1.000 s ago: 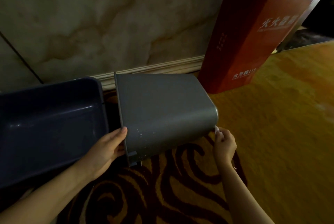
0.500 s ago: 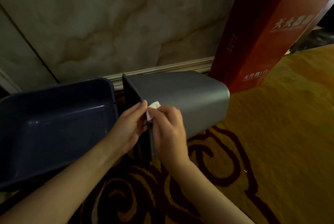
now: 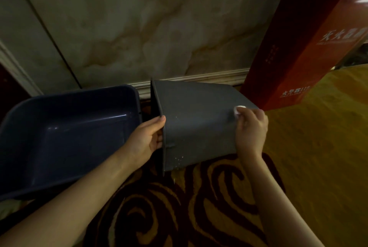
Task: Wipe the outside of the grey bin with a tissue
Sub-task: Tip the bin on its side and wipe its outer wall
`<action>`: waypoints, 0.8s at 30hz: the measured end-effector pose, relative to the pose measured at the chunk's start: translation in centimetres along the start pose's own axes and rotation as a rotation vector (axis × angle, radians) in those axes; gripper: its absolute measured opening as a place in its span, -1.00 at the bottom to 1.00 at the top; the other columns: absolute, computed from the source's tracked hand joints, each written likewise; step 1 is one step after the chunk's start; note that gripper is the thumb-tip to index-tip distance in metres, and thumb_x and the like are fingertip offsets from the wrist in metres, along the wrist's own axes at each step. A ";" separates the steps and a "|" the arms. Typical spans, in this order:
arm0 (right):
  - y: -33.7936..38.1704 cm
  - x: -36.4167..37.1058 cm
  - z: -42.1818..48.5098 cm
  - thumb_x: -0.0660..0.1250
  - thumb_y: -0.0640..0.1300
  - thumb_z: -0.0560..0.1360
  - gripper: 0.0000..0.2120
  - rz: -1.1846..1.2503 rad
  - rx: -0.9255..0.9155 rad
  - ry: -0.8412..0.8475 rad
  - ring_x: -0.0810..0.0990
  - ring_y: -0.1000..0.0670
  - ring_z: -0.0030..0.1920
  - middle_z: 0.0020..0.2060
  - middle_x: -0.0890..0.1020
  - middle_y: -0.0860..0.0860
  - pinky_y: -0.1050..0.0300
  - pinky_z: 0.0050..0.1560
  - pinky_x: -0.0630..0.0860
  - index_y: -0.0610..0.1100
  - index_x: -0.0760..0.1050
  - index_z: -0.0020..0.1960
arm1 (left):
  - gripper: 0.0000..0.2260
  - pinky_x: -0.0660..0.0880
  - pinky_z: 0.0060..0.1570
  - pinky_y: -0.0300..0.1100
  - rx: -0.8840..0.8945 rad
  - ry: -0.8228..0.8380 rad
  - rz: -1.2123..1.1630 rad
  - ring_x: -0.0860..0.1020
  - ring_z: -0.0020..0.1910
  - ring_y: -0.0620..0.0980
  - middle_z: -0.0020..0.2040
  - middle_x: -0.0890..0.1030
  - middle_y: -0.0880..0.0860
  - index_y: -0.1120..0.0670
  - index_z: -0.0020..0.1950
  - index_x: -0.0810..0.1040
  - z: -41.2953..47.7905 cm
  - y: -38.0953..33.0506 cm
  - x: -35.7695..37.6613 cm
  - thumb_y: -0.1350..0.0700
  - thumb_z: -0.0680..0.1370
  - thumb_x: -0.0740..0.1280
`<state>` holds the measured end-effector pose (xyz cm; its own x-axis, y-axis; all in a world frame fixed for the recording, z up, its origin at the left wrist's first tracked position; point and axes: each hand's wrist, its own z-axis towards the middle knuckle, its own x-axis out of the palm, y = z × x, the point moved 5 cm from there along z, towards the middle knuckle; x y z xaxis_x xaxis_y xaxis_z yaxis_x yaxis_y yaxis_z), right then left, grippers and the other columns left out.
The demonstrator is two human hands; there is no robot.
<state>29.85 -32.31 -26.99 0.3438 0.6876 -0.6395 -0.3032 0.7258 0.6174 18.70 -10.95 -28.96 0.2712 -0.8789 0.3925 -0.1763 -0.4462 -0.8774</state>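
Note:
The grey bin lies on its side above the carpet, its mouth facing left and its base to the right. My left hand grips the bin's rim, thumb on the outside edge. My right hand presses a small white tissue against the bin's outer side near the base end. Only a corner of the tissue shows above my fingers. Small pale specks dot the bin's side near the rim.
A dark blue tub lies tilted just left of the bin. A tall red box with white characters stands at the right against the marble wall. Patterned brown and yellow carpet covers the floor.
My right hand has slid with the tissue from the rim end of the bin to the base end. The bin has turned a little in my left hand.

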 end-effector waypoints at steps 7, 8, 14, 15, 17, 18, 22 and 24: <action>12.1 3.0 -5.2 0.31 -0.37 0.43 -0.80 0.168 -0.598 0.370 0.48 -0.16 -0.08 -0.11 0.56 -0.15 -0.04 -0.10 0.47 -0.21 0.60 0.00 | -0.75 0.52 -0.10 -0.11 0.006 -0.005 -0.033 0.61 -0.18 -0.01 -0.18 0.65 0.06 0.08 0.09 0.57 0.2 0.0 0.1 0.07 0.57 0.14; 12.0 3.1 -5.0 0.31 -0.38 0.43 -0.79 0.169 -0.606 0.383 0.49 -0.18 -0.08 -0.10 0.57 -0.16 -0.09 -0.10 0.48 -0.21 0.61 0.00 | -0.76 0.53 -0.12 -0.12 0.004 -0.002 -0.035 0.62 -0.19 -0.02 -0.19 0.67 0.05 0.08 0.07 0.58 0.2 0.1 0.0 0.06 0.58 0.14; 3.2 1.9 -1.2 0.26 -0.36 0.48 -0.74 0.068 -0.298 0.166 0.47 -0.10 0.02 0.00 0.59 -0.09 0.00 0.02 0.42 -0.13 0.61 0.05 | -0.75 0.61 -0.28 -0.19 -0.012 0.013 -0.012 0.67 -0.24 -0.06 -0.19 0.72 0.01 0.08 0.14 0.55 0.4 0.2 -0.2 0.07 0.58 0.15; 1.0 1.4 -0.6 0.25 -0.35 0.49 -0.74 0.041 -0.211 0.112 0.45 -0.07 0.04 0.02 0.58 -0.08 0.06 0.02 0.39 -0.12 0.59 0.08 | -0.75 0.60 -0.31 -0.21 -0.008 0.021 -0.004 0.67 -0.27 -0.08 -0.23 0.71 -0.01 0.09 0.13 0.55 0.4 0.0 -0.1 0.07 0.58 0.14; -2.9 0.6 0.3 0.23 -0.31 0.52 -0.76 -0.003 -0.039 0.023 0.42 -0.04 0.08 0.06 0.56 -0.09 0.12 0.00 0.33 -0.12 0.56 0.11 | -0.76 0.57 -0.38 -0.25 0.002 0.037 -0.001 0.64 -0.36 -0.13 -0.33 0.69 -0.04 0.10 0.12 0.54 0.4 -0.3 0.1 0.07 0.59 0.14; -4.3 0.4 0.7 0.22 -0.30 0.53 -0.76 -0.010 0.025 -0.010 0.42 -0.06 0.09 0.08 0.55 -0.11 0.13 -0.01 0.31 -0.13 0.55 0.12 | -0.77 0.55 -0.40 -0.26 0.007 0.043 -0.007 0.63 -0.38 -0.15 -0.35 0.68 -0.04 0.10 0.11 0.55 0.4 -0.4 0.3 0.07 0.58 0.15; -5.0 -0.3 1.6 0.21 -0.32 0.53 -0.77 0.079 0.156 -0.083 0.45 -0.14 0.13 0.07 0.55 -0.15 0.13 0.02 0.34 -0.18 0.56 0.12 | -0.74 0.53 -0.42 -0.30 0.040 0.055 -0.044 0.62 -0.38 -0.15 -0.33 0.68 -0.04 0.07 0.03 0.58 0.6 -1.1 1.6 -0.03 0.45 0.27; -3.1 -0.7 0.9 0.23 -0.30 0.53 -0.78 0.141 0.158 -0.115 0.48 -0.10 0.09 0.03 0.55 -0.12 0.14 0.01 0.39 -0.16 0.57 0.11 | -0.68 0.55 -0.31 -0.30 0.075 0.062 -0.069 0.66 -0.26 -0.11 -0.21 0.71 -0.02 0.05 0.04 0.61 0.6 -1.7 2.0 -0.09 0.37 0.33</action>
<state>31.38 -35.07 -28.06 0.4094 0.7690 -0.4909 -0.2155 0.6044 0.7670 20.11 -11.81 -26.83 0.2210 -0.8562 0.4670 -0.0871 -0.4942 -0.8650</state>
